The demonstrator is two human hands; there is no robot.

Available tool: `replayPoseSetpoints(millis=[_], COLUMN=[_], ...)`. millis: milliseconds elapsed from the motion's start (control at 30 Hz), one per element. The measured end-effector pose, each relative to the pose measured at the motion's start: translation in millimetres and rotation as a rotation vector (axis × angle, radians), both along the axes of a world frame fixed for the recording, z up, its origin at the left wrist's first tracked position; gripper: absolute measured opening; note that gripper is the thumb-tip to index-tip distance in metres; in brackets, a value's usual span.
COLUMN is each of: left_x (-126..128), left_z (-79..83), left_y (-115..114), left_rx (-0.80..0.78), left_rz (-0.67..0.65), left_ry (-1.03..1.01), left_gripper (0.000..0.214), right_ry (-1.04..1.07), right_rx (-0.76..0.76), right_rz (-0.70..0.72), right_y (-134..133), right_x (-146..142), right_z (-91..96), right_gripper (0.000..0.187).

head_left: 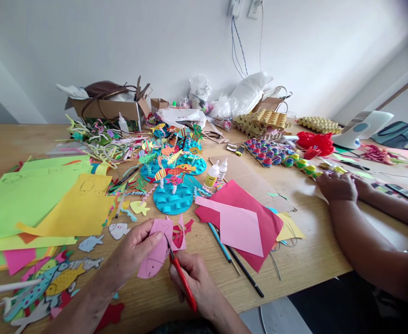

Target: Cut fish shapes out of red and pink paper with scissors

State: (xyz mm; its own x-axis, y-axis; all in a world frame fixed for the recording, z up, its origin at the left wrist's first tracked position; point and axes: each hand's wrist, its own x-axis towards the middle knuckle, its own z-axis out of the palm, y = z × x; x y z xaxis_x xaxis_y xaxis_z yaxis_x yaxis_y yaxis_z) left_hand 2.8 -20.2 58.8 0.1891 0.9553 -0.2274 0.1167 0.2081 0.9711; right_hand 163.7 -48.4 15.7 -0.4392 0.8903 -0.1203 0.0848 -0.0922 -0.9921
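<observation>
My left hand [139,246] pinches a piece of pink paper [151,262] with a fish drawn on it in dark line. Red-handled scissors [181,278] are in my right hand [193,276], their blades at the paper's right edge. Just behind the blades lie red and pink paper scraps [179,234]. To the left of the paper are cut-out fish: a grey-white one [118,230], a pale blue one [90,243] and a yellow-green one [140,208]. Beyond my hands stands a blue round base [172,199] with colourful paper fish above it.
Green [47,185] and yellow sheets [82,204] spread at left, above a heap of cut fish [65,280]. Pink and red sheets [240,227], pencils [247,273] and glue bottles [211,175] lie right of centre. A co-worker's hands [339,185] rest by painted egg cartons [264,153].
</observation>
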Motion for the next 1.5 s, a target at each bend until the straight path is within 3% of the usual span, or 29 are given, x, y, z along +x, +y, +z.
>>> replayPoseSetpoints(millis=[333,567,733,967,1133,1500], left_x=[1,-5,-1,10,15,12], left_z=[1.7,10.9,7.9,0.1,-1.2,0.0], left_y=[0,10,10,1,-2,-3], left_rx=[-0.031,0.12,0.034,-0.055,-0.064,-0.065], left_rz=[-0.025,-0.076,-0.045,0.053,0.094,0.001], left_ry=[-0.034,0.078,-0.023,-0.233,-0.263,-0.248], left_gripper=[0.023,0.021,0.018,0.014,0.014,0.018], right_ry=[-0.057,-0.054,0.031,0.139,0.18,0.332], right_rx=[0.03,0.045,-0.038,-0.075,-0.13,-0.144], right_rz=[0.016,0.029,0.029,-0.017,-0.036,-0.019], right_y=[2,2,1,1,1,-1], right_x=[4,4,2,-7,-10,-12], right_z=[0.7,1.9,-1.5,8.1,7.2,-3.6], right_gripper=[0.036,0.036,0.031,0.046,0.053,0.05])
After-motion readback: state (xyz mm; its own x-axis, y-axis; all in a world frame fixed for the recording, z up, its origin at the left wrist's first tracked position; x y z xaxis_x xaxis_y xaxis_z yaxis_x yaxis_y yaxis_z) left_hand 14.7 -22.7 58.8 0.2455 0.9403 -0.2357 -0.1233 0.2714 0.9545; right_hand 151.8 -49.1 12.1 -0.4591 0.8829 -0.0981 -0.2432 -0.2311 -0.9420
